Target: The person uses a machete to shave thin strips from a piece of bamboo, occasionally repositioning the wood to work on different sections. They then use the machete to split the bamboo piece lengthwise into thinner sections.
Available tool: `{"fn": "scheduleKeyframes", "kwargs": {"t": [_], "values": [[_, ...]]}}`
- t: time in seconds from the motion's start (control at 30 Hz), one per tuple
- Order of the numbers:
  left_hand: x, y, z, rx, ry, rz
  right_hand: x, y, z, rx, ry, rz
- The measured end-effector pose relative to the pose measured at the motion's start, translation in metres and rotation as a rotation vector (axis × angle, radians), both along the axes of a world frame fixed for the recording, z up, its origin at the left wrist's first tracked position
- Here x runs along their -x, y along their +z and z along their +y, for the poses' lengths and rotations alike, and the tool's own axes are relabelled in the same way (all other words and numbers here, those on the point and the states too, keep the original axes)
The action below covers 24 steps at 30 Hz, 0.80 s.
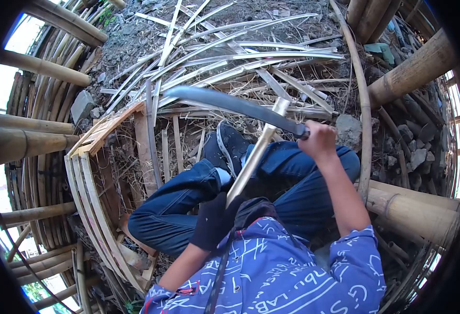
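My right hand [319, 140] is bare and closed round the handle of a machete [240, 107], whose long dark blade reaches out to the left over my feet. In my left hand [214, 220], covered by a black glove, is the lower end of a pale bamboo strip [253, 157]. The strip slants up and away from me, and the blade crosses it near its upper end. A dark strap [222, 272] hangs down over my shirt just beside the glove.
Split bamboo strips [251, 55] lie in a loose pile on the ground ahead. At left stands a wooden slatted frame [91, 193]. Thick bamboo poles [416, 68] and rocks [348, 131] are on the right, with more poles [36, 68] on the left.
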<state>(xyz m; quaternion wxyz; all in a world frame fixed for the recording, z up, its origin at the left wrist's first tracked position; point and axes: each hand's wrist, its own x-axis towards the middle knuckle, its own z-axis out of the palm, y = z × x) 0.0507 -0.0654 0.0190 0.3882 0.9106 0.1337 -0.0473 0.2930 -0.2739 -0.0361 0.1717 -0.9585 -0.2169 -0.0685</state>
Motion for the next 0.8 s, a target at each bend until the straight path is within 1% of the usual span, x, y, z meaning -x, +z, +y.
{"fn": "scheduleKeyframes", "kwargs": {"t": [0.03,0.07,0.1,0.17,0.23,0.3,0.33,0.37,0.4,0.43,0.47,0.5,0.57,0.6,0.63,0.67,0.7,0.73,0.77,0.8], "values": [[-0.003,-0.006,0.002,-0.01,-0.043,-0.03,0.004,0.005,0.004,0.002,0.006,-0.008],[0.004,-0.023,0.006,-0.084,-0.044,-0.037,0.009,0.011,0.007,-0.028,0.075,-0.032],[0.003,-0.016,0.005,-0.086,-0.047,-0.031,0.017,0.012,0.008,-0.058,0.138,-0.035],[0.002,0.005,0.004,-0.028,-0.029,0.011,0.001,0.002,-0.005,-0.037,0.053,-0.032],[-0.001,0.0,0.004,0.013,-0.027,-0.015,0.0,0.0,-0.001,-0.019,0.011,-0.054],[-0.007,-0.007,0.007,0.043,-0.029,-0.072,0.016,0.008,0.007,-0.042,0.081,-0.019],[-0.003,-0.009,0.011,0.05,-0.005,-0.034,0.018,0.007,0.005,-0.128,0.151,0.014],[0.002,-0.01,0.012,0.06,0.015,0.014,0.012,0.006,0.001,-0.127,0.143,0.024],[0.0,-0.006,0.012,0.063,0.008,0.025,-0.002,0.005,-0.004,-0.085,0.053,0.012],[-0.006,0.003,0.012,-0.05,-0.102,-0.09,-0.007,0.003,-0.007,-0.04,-0.029,0.003],[-0.007,0.008,0.012,-0.167,-0.207,-0.211,-0.005,-0.002,-0.003,-0.059,-0.027,-0.022],[-0.003,0.003,0.013,-0.171,-0.2,-0.216,0.001,0.001,0.001,-0.062,-0.02,-0.027],[0.003,-0.013,0.019,0.009,-0.07,-0.026,0.015,0.007,0.004,-0.109,0.089,0.015],[0.0,-0.01,0.02,0.009,-0.077,-0.02,0.007,-0.001,-0.003,-0.095,0.061,-0.038],[-0.002,-0.003,0.02,-0.062,-0.164,-0.101,-0.007,0.0,-0.014,-0.06,0.074,-0.026],[0.0,0.0,0.019,-0.128,-0.241,-0.177,-0.007,-0.005,-0.012,-0.01,-0.012,0.002],[0.0,-0.003,0.019,-0.125,-0.23,-0.168,-0.008,-0.009,-0.007,0.036,-0.093,0.02],[-0.006,-0.007,0.022,-0.142,-0.214,-0.175,0.002,-0.004,-0.002,0.028,0.006,-0.015],[-0.01,-0.01,0.024,-0.157,-0.199,-0.183,0.015,0.007,0.004,-0.022,0.037,0.113],[-0.011,-0.004,0.023,-0.024,-0.101,-0.097,0.025,0.013,0.008,-0.073,0.066,0.165]]}}
